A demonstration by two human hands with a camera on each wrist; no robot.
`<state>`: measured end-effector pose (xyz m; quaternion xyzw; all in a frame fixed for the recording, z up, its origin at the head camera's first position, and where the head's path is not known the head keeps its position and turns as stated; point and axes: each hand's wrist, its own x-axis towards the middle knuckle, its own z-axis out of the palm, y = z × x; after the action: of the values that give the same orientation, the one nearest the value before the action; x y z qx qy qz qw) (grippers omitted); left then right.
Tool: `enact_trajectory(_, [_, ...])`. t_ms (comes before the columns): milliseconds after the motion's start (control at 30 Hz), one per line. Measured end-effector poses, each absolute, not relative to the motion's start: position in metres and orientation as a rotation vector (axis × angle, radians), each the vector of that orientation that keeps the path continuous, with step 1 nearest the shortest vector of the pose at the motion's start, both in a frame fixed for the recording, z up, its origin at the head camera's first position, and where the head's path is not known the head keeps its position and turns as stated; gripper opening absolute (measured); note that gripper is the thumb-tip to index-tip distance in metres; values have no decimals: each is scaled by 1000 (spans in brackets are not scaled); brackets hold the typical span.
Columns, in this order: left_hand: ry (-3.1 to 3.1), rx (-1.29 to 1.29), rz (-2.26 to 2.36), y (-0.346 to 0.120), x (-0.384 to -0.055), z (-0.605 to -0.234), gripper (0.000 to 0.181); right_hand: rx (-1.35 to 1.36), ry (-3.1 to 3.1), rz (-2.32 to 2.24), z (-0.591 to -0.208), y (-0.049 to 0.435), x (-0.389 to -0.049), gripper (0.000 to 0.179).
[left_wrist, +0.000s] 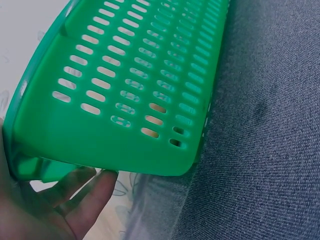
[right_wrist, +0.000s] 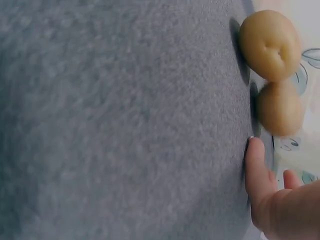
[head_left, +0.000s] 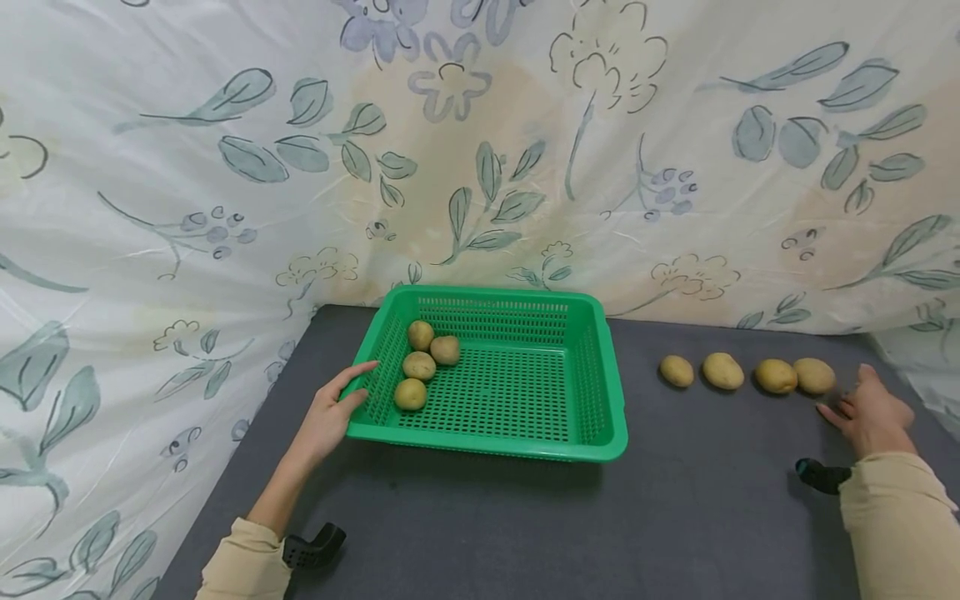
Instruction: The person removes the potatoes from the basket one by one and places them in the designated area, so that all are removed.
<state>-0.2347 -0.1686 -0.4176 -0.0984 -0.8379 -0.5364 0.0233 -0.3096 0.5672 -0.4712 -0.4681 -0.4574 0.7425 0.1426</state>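
On the dark cloth stands a green plastic basket (head_left: 487, 446) with slotted sides. My left hand (head_left: 330, 412) grips its left rim; in the left wrist view the fingers (left_wrist: 95, 200) curl under the lip at the corner. Several potatoes (head_left: 418, 366) lie inside along the basket's left side. To the right of the basket, more potatoes form a row, and the last two, a yellowish potato (head_left: 776, 377) and a paler potato (head_left: 814, 377), sit side by side. Just right of the paler one is my right hand (head_left: 873, 412), fingers loosely spread and holding nothing, thumb low over the cloth.
A potato (head_left: 677, 371) and another potato (head_left: 723, 371) lie between the basket and the end pair. Floral-printed sheeting (head_left: 480, 167) hangs behind the dark table (head_left: 480, 533) and down its left side. Each wrist carries a black camera mount (head_left: 315, 547).
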Motion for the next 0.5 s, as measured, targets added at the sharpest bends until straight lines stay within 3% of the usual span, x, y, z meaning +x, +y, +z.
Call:
enact_trajectory(400, [-2585, -295, -1671, -173, -234, -420, 42, -1245, -1350, 2213, -469, 580, -300, 59])
enact_trajectory(500, [-2585, -297, -1671, -174, -235, -420, 42, -1218, -1284, 2253, -469, 583, -296, 46])
